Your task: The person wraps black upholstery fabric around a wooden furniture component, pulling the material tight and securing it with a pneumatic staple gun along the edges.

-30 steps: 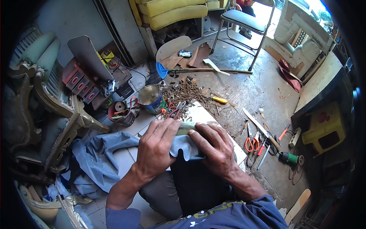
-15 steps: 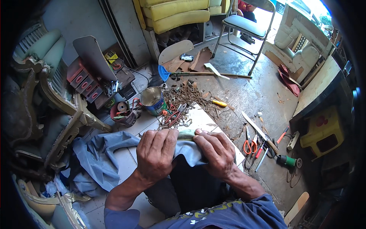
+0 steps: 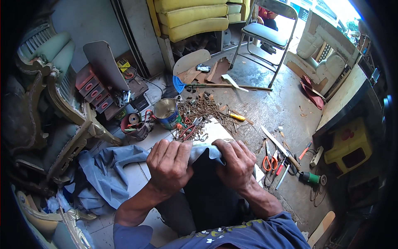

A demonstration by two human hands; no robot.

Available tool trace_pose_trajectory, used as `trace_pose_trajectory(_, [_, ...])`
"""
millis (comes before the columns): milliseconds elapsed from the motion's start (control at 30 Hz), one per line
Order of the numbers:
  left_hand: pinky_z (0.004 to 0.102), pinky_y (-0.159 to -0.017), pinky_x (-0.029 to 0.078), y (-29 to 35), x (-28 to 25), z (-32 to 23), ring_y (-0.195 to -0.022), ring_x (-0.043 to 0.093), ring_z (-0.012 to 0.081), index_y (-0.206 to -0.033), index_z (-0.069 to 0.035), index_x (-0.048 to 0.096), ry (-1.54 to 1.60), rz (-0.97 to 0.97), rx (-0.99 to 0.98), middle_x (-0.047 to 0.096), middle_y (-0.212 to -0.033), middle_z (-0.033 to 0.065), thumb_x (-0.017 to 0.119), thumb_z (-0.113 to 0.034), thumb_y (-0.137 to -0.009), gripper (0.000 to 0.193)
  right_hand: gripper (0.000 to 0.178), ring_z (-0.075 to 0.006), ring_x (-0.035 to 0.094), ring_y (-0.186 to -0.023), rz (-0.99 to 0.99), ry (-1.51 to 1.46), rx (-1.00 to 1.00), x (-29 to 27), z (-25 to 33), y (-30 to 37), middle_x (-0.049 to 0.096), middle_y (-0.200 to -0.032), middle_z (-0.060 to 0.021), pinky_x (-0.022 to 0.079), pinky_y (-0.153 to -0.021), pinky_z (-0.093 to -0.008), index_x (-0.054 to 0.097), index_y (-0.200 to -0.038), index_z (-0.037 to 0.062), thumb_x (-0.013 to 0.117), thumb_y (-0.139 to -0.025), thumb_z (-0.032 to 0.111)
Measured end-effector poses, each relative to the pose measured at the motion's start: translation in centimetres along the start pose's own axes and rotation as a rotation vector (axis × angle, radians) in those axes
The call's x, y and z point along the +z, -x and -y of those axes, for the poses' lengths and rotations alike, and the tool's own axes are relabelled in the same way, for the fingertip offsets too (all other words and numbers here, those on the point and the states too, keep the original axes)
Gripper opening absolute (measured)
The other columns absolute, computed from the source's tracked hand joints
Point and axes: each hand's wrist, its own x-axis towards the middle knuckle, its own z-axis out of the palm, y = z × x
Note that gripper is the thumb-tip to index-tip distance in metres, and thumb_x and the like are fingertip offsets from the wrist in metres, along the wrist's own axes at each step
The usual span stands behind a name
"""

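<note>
The left hand and right hand clamp the cloth between them, grip closed, hiding its ends. Yellow lettering on the shirt is foreshortened, hard to read.

Light's pretty uneven here. Most of it seems to come from the upper right, where the opening is totally blown out, with blue fringing along the lens edge. The concrete floor picks up a soft sheen, and the white board near the centre goes quite bright. The left hand, right hand and blue-grey cloth are decently lit and fairly sharp. Below them, the black area swallows nearly all detail. Lower right is murky too, and far left is dim. Classic fisheye: black corners, bendy edges, softer toward the rim, plus a small bluish glare spot at far right.
</note>
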Motion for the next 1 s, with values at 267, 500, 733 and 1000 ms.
trace_pose_trajectory(267, [0.0454,-0.062,0.046,-1.2,0.4,0.3,-0.068,0.056,0.0356,-0.088,-0.001,0.066,0.090,0.002,-0.097,0.060,-0.076,0.0146,0.065,-0.002,-0.067,0.021,0.019,-0.0307,0.066,-0.072,-0.073,-0.086,0.099,1.7,-1.2,-1.5,0.065,-0.080,-0.0107,0.049,-0.057,-0.0423,0.069,-0.100,0.0060,0.075,-0.082,0.007])
trace_pose_trajectory(500, [0.0448,-0.063,0.048,-1.4,1.4,0.5,-0.068,0.061,0.0387,-0.085,0.000,0.067,0.257,-0.029,-0.241,0.065,-0.075,0.0173,0.069,-0.003,-0.082,0.004,0.027,-0.0193,0.063,-0.058,0.201,-0.418,0.529,1.6,-1.5,-3.2,0.062,-0.065,-0.0145,0.047,-0.058,-0.0399,0.073,-0.092,0.0008,0.073,-0.100,0.027])
trace_pose_trajectory(733, [0.0396,-0.057,0.047,-1.9,0.2,0.6,-0.055,0.063,0.0233,-0.079,0.002,0.070,0.571,0.211,-0.678,0.066,-0.064,0.0143,0.065,-0.017,-0.093,0.023,0.045,-0.0111,0.063,-0.058,0.713,-0.591,0.787,0.9,-3.7,-6.0,0.068,-0.065,-0.0044,0.050,-0.058,-0.0360,0.081,-0.098,0.0032,0.073,-0.098,0.048])
trace_pose_trajectory(1000, [0.0291,-0.058,0.043,-0.9,-0.4,2.0,-0.065,0.057,0.0080,-0.088,0.000,0.073,0.973,0.262,-0.911,0.063,-0.066,0.0050,0.065,-0.016,-0.090,0.018,0.027,0.0004,0.043,-0.039,1.186,-0.979,0.902,1.9,-4.5,-6.8,0.058,-0.056,0.0103,0.025,-0.033,-0.0242,0.078,-0.092,0.0108,0.078,-0.097,0.038])
